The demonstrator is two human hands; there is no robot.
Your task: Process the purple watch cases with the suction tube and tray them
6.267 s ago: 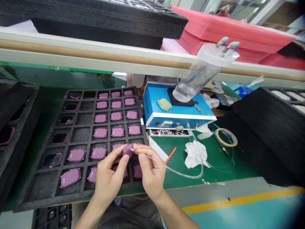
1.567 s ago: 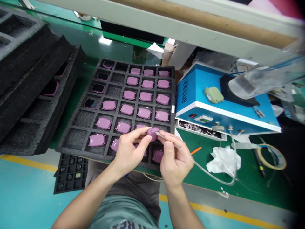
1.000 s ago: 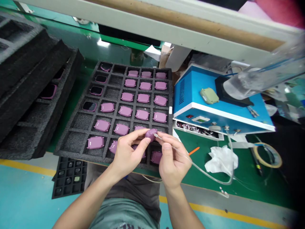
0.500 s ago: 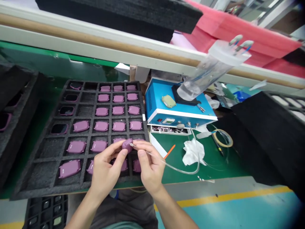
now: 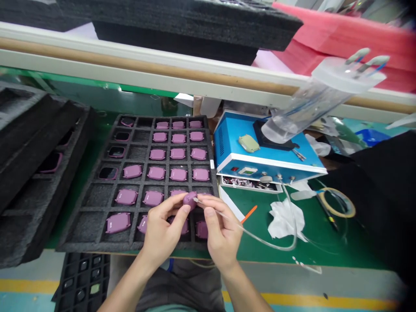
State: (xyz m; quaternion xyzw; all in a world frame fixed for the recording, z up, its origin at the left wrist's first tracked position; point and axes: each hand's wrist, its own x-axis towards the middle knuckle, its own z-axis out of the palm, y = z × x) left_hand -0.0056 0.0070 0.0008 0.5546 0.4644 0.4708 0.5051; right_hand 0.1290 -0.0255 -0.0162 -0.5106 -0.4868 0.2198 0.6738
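A purple watch case is pinched edge-on between the thumb and fingers of my left hand. My right hand grips a clear thin tube close to its end, and the pale tip meets the side of the case. Whether the tip goes into an opening there is too small to tell. Both hands are above a black foam tray, whose compartments hold purple watch cases such as one at the front. Dark-screened watches sit in its left column.
Behind my right hand stands a blue control box bearing a clear cylinder and a pale green watch case. A small parts drawer, orange stick and white tissue lie nearby. Stacked foam trays rise at left.
The camera view has shifted, so the scene sits farther right and more of the left trays shows. Both hands keep the same hold, with the tube tip still at the case.
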